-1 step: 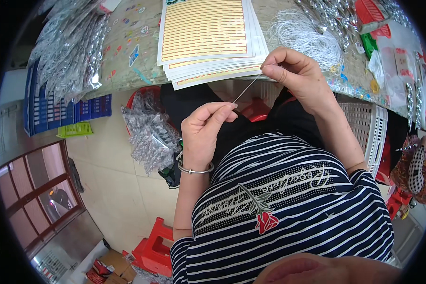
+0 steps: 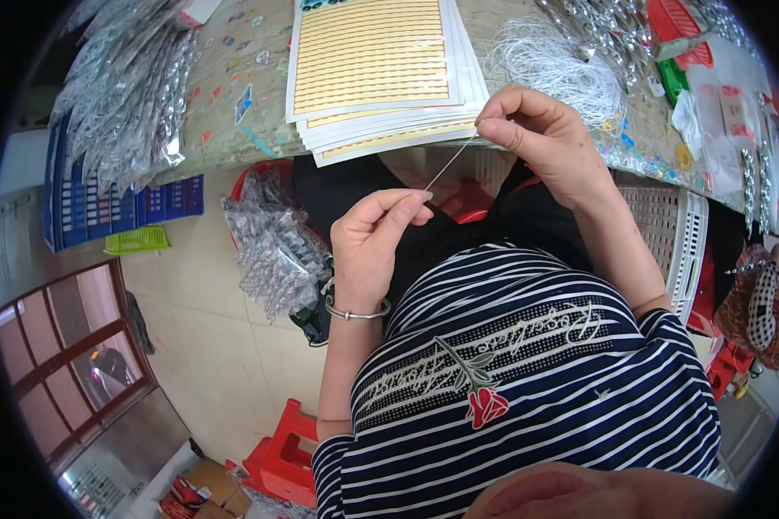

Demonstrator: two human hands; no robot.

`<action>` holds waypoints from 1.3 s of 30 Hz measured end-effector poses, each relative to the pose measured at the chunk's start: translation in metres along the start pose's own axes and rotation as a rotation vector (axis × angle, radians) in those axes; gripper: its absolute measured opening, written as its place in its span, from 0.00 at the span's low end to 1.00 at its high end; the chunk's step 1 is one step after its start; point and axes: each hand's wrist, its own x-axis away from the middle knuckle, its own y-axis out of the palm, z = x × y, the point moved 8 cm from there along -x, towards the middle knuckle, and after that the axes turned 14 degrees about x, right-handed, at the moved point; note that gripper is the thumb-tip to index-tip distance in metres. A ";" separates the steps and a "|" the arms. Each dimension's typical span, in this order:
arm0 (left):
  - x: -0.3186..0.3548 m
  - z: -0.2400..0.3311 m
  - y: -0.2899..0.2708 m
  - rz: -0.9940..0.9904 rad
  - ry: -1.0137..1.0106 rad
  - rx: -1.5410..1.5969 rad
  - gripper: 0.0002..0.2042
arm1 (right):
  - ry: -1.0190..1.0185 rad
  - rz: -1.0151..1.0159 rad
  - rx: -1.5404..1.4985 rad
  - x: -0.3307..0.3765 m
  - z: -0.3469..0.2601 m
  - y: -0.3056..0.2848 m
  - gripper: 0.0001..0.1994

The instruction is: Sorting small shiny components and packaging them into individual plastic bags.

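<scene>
A thin pale cord (image 2: 449, 163) runs straight and taut between my two hands, in front of the table's near edge. Its lower end is pinched between the thumb and forefinger of my left hand (image 2: 368, 238), which has a silver bangle on the wrist. Higher up and to the right, my right hand (image 2: 550, 143) grips the other end between thumb and fingertips. The fingertips hide both ends of the cord. Just beyond, a stack of white sheets with yellow and red stripes (image 2: 372, 60) overhangs the table edge. A loose bundle of white cords (image 2: 563, 73) lies behind my right hand.
Silvery clear plastic packets (image 2: 134, 95) heap on the table (image 2: 234, 104) at left, above a blue crate (image 2: 95, 195). More bagged packets (image 2: 273, 233) fill a red container by my legs. A white basket (image 2: 688, 233) stands at right, a red stool (image 2: 281, 454) at lower left.
</scene>
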 end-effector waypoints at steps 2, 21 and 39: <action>0.002 -0.002 -0.001 0.002 -0.009 -0.002 0.07 | -0.014 0.004 -0.007 -0.001 -0.003 0.001 0.05; -0.003 0.015 0.016 -0.081 0.046 -0.048 0.06 | -0.415 -0.140 0.401 0.010 -0.051 0.046 0.05; 0.000 0.008 0.014 0.029 -0.074 0.169 0.07 | -0.248 -0.176 0.228 0.008 -0.042 0.047 0.04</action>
